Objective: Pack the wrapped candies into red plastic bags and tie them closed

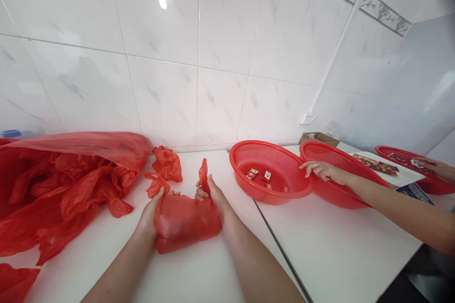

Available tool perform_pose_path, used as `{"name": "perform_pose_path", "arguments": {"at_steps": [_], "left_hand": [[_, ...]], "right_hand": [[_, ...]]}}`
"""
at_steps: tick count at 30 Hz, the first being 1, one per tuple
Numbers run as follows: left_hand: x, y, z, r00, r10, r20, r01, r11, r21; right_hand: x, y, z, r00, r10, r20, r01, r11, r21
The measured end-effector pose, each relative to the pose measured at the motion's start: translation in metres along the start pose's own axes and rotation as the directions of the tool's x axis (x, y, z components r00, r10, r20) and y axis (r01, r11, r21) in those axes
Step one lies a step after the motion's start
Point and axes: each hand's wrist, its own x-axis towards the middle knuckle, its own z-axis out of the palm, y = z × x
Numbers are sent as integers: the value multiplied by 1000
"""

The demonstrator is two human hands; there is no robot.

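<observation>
A filled red plastic bag (pixel 188 225) is between my two hands, just above or on the white table. My left hand (pixel 152 213) grips its left side, with the thumb up by one handle. My right hand (pixel 215 199) is closed on the right side, and the other handle of the bag sticks up between thumb and fingers. What is inside shows only as darker shapes through the plastic. Right behind my left hand lies a crumpled red bag (pixel 167 165).
To the left lies a large red sack (pixel 138 151) full of loose red bags. On the right stand a red basket (pixel 245 184) with several small packets, and a second red basket (pixel 341 199) touched by another person's hand (pixel 327 172). Farther right is a third red basket (pixel 441 189).
</observation>
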Motion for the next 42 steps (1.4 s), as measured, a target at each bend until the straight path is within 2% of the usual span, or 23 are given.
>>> {"name": "perform_pose_path", "arguments": {"at_steps": [3, 5, 8, 11, 16, 20, 23, 28, 30, 34, 39, 42], "left_hand": [[10, -4, -1, 976, -112, 186, 105, 993, 45], [17, -5, 0, 954, -153, 256, 133, 987, 94], [24, -9, 2, 969, -66, 238, 21, 982, 189], [25, -14, 5, 975, 66, 210, -120, 958, 261], [15, -21, 16, 955, 81, 287, -188, 910, 368], [7, -29, 23, 938, 100, 333, -238, 883, 405], [6, -32, 21, 914, 158, 374, -323, 840, 436], [2, -28, 14, 857, 243, 454, -455, 772, 444], [-1, -24, 13, 861, 270, 430, -464, 762, 451], [-4, -21, 12, 920, 168, 354, -341, 790, 510], [-3, -22, 12, 916, 128, 379, -309, 829, 466], [0, -23, 10, 930, 157, 333, -310, 823, 477]], "right_hand": [[-2, 2, -1, 997, 72, 24, -71, 996, -45], [-6, 1, 2, 992, 127, -19, -128, 988, -86], [-13, 0, 9, 988, 134, -74, -147, 965, -216], [-16, 0, 13, 997, 78, -18, -80, 954, -289], [-12, 5, 14, 997, 58, 46, -36, 925, -378], [-14, 8, 14, 998, 4, -63, -28, 921, -388], [-15, 8, 11, 989, -33, -145, -29, 914, -405], [-9, 10, 5, 979, -88, -183, -17, 861, -508], [-9, 12, 6, 973, -89, -211, -37, 847, -530], [-17, 12, 16, 987, -46, -152, -18, 919, -395], [-26, 2, 25, 991, 75, -109, -93, 979, -182], [-24, 0, 23, 994, 64, -86, -79, 979, -188]]}}
